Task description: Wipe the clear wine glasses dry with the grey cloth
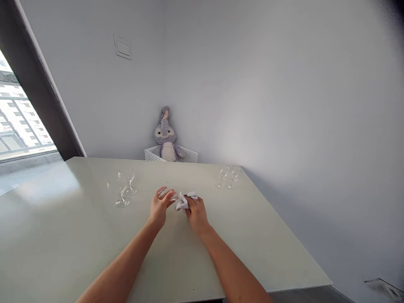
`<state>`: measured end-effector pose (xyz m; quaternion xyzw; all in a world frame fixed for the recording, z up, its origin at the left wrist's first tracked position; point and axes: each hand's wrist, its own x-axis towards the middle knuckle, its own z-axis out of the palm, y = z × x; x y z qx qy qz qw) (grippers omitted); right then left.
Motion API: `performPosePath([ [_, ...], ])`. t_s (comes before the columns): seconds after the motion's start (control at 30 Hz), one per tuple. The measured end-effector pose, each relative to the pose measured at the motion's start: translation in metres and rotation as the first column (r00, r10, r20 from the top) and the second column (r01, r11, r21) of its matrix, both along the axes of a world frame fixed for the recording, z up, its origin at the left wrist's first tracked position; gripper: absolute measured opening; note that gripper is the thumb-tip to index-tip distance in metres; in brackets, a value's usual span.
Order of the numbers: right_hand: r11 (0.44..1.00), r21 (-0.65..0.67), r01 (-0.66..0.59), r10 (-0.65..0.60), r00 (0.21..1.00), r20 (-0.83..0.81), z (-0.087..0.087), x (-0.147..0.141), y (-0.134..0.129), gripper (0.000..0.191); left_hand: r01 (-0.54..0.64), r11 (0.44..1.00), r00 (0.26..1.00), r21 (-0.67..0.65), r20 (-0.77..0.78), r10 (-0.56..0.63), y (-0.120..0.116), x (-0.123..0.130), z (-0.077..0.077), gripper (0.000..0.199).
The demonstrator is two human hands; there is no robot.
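Near the middle of the pale table, my left hand has its fingers wrapped round the bowl of a clear stemmed glass, which lies tilted sideways with its stem toward the right. My right hand grips a white cloth at the stem and foot end of that glass. The cloth hides the glass's foot. Both hands are close together, a little above the table surface.
Two clear stemmed glasses stand to the left on the table. Two smaller ones stand at the back right. Behind the far edge, a plush toy sits in a white perforated basket. Walls meet behind it.
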<state>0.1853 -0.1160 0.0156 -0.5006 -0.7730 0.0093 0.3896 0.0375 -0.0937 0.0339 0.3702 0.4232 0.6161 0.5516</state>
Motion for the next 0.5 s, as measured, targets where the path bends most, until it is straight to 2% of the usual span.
performPosePath([
  [0.07, 1.000, 0.030, -0.008, 0.007, 1.000, 0.028, -0.002, 0.000, 0.000, 0.038, -0.048, 0.998, 0.999, 0.034, 0.002, 0.048, 0.004, -0.006, -0.001, 0.055],
  [0.17, 0.999, 0.023, -0.041, 0.038, 0.994, 0.105, -0.003, -0.001, -0.004, 0.037, -0.193, 0.976, 0.981, 0.105, 0.000, 0.194, 0.011, -0.017, 0.001, 0.055],
  [0.27, 0.983, -0.024, -0.181, 0.182, 0.969, 0.167, 0.003, -0.004, -0.012, 0.039, -0.331, 0.922, 0.941, 0.202, -0.003, 0.338, 0.015, -0.027, 0.006, 0.055],
  [0.37, 0.942, -0.049, -0.331, 0.335, 0.932, 0.140, 0.012, -0.004, -0.021, 0.053, -0.355, 0.885, 0.926, 0.301, -0.020, 0.378, 0.015, -0.031, 0.011, 0.056],
  [0.43, 0.922, -0.066, -0.382, 0.385, 0.921, 0.051, 0.016, -0.003, -0.025, 0.044, -0.334, 0.867, 0.924, 0.371, -0.053, 0.379, 0.012, -0.028, 0.014, 0.058],
  [0.5, 0.928, -0.074, -0.365, 0.361, 0.930, -0.065, 0.018, -0.001, -0.026, 0.036, -0.270, 0.840, 0.921, 0.471, -0.129, 0.368, 0.005, -0.021, 0.015, 0.060],
])
